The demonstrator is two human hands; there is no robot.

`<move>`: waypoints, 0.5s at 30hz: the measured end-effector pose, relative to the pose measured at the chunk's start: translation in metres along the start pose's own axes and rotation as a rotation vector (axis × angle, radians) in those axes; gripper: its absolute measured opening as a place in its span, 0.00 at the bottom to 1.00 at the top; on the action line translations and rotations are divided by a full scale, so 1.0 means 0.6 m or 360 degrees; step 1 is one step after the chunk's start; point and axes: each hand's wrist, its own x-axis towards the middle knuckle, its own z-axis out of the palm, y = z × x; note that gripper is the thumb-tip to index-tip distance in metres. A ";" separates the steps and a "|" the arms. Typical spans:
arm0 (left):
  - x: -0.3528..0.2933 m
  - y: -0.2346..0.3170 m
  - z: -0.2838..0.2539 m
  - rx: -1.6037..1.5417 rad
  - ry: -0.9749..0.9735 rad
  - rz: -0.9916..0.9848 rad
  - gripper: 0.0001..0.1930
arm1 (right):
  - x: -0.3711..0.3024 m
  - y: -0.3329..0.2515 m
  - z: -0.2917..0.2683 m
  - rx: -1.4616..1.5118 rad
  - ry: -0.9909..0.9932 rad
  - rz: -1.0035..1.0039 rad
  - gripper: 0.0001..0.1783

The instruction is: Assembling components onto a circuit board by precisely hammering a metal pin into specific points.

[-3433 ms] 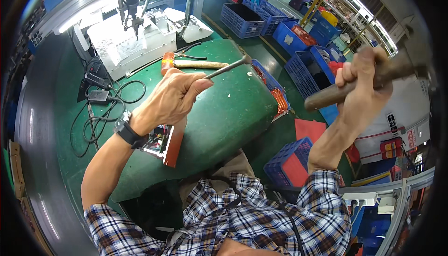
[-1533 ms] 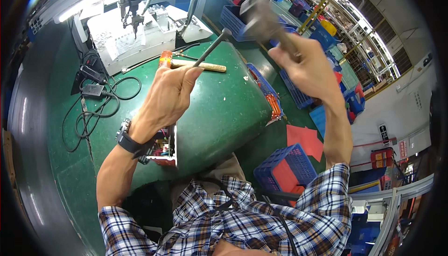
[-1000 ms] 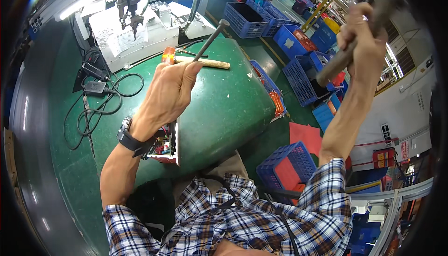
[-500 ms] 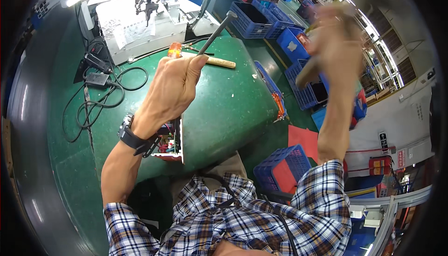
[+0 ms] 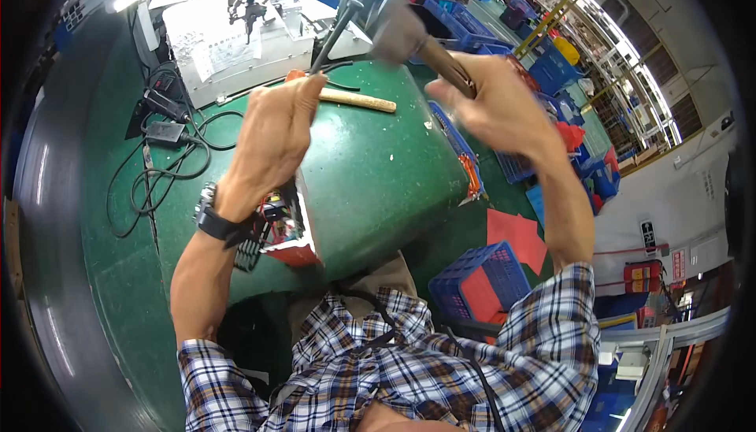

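Observation:
My left hand [image 5: 272, 133] is closed round a steel rod punch [image 5: 337, 36], which leans up and to the right with its flared head at the top. A hammer [image 5: 447, 63] with a wooden handle is gripped in my right hand [image 5: 508, 109]. Its blurred head is in the air just right of the punch's top, apart from it. Below my left wrist stands an open red-and-white box [image 5: 295, 254] with wires and small parts inside, partly hidden by the wrist. The punch's lower end is hidden by my left hand.
A loose wooden handle [image 5: 359, 101] lies on the green tabletop [image 5: 370, 188] beyond my left hand. Black cables with adapters [image 5: 165, 134] lie at the left. A white machine [image 5: 213, 46] stands at the back. Blue crates [image 5: 482, 278] stand off the table's right side.
My right hand has swung down and left from high on the right, bringing the hammer head close to the punch. My left hand and the punch have shifted slightly left; the box has tilted a little.

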 end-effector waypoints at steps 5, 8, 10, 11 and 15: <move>0.006 0.021 0.011 -0.0079 -0.0089 0.0099 0.24 | -0.016 0.036 0.011 0.0422 0.0443 -0.0112 0.13; 0.008 0.024 0.030 -0.0022 -0.0166 0.0225 0.21 | 0.011 -0.011 0.055 0.1315 0.0419 0.0136 0.15; 0.013 0.029 0.046 0.0055 -0.0166 0.0256 0.19 | 0.037 -0.018 0.079 0.1401 0.0442 0.0028 0.15; 0.012 0.028 0.050 0.0124 -0.0161 0.0297 0.18 | 0.044 -0.021 0.089 0.1475 0.0472 -0.0083 0.16; 0.010 0.030 0.041 0.0438 0.0273 0.0794 0.13 | 0.033 -0.006 0.097 0.1529 0.0664 -0.0170 0.16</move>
